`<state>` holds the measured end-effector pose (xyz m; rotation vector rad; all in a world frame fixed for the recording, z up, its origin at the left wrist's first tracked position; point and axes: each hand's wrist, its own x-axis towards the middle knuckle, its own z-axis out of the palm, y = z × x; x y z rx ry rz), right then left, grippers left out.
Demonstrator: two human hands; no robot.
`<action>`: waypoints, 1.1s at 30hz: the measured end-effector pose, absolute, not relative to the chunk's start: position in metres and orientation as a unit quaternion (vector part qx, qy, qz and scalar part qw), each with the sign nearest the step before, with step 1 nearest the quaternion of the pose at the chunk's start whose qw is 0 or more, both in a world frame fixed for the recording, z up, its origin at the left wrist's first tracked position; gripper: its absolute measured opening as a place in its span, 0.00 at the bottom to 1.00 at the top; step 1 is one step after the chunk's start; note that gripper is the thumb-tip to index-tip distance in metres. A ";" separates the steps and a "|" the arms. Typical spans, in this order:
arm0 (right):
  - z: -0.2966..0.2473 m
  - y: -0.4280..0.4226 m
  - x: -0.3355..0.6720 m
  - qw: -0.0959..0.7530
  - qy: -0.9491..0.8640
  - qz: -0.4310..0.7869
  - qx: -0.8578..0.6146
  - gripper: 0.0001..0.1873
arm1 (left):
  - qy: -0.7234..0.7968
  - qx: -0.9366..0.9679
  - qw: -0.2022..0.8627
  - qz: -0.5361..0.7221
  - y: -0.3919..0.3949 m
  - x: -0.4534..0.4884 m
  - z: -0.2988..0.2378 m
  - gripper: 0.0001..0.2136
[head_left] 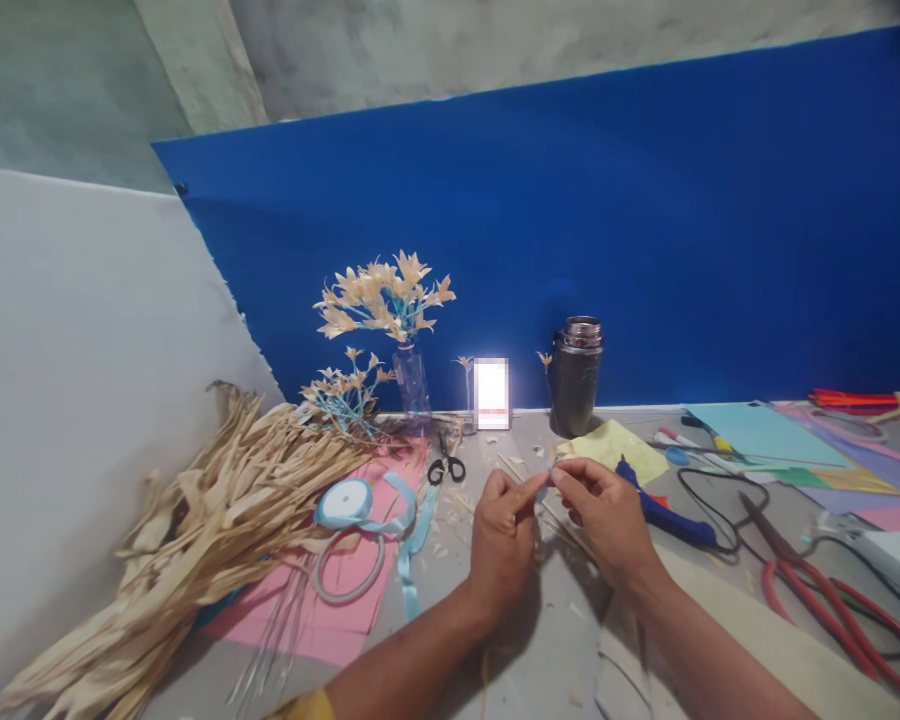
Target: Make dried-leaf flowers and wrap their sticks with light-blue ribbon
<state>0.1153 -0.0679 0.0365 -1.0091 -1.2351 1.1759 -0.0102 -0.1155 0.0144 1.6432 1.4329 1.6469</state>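
My left hand (504, 530) and my right hand (604, 510) meet above the middle of the table, fingertips almost touching. Both are closed in a pinch around a small light blue strip (542, 494), mostly hidden by the fingers. A pale tip shows just above the fingertips, too small to name. Thin tan sticks (570, 535) lie beneath my hands. To the left are small black scissors (446, 468) and a roll of light blue ribbon (345, 502) with its loose end trailing. A blue glue gun (671, 518) lies beside my right hand.
Dried husks (195, 520) heap at left, by pink paper (322, 620), a ring (349, 598) and wires (274, 630). Husk flowers (382, 295) stand in a clear bottle (411, 390). Behind are a bright blurred rectangle (491, 394) and dark flask (576, 380). Red-handled shears (817, 580) lie right.
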 end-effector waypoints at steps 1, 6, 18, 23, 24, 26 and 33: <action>0.037 -0.068 0.115 0.549 -0.516 0.500 -0.426 0.20 | 0.518 0.605 0.186 0.575 -0.116 -0.011 0.014 0.20; 0.040 -0.070 0.114 0.545 -0.476 0.546 -0.423 0.21 | 0.544 0.656 0.114 0.511 -0.117 -0.015 0.018 0.19; 0.035 -0.064 0.118 0.540 -0.533 0.518 -0.395 0.16 | 0.525 0.571 0.223 0.591 -0.119 -0.009 0.030 0.08; 0.037 -0.066 0.120 0.518 -0.615 0.464 -0.371 0.14 | 0.495 0.514 0.333 0.617 -0.111 -0.016 0.038 0.07; 0.037 -0.066 0.120 0.515 -0.627 0.453 -0.371 0.13 | 0.491 0.502 0.349 0.621 -0.110 -0.016 0.039 0.06; 0.038 -0.067 0.121 0.505 -0.643 0.436 -0.376 0.12 | 0.491 0.478 0.369 0.628 -0.110 -0.016 0.040 0.04; 0.042 -0.070 0.122 0.478 -0.681 0.388 -0.397 0.12 | 0.504 0.440 0.371 0.644 -0.109 -0.014 0.039 0.02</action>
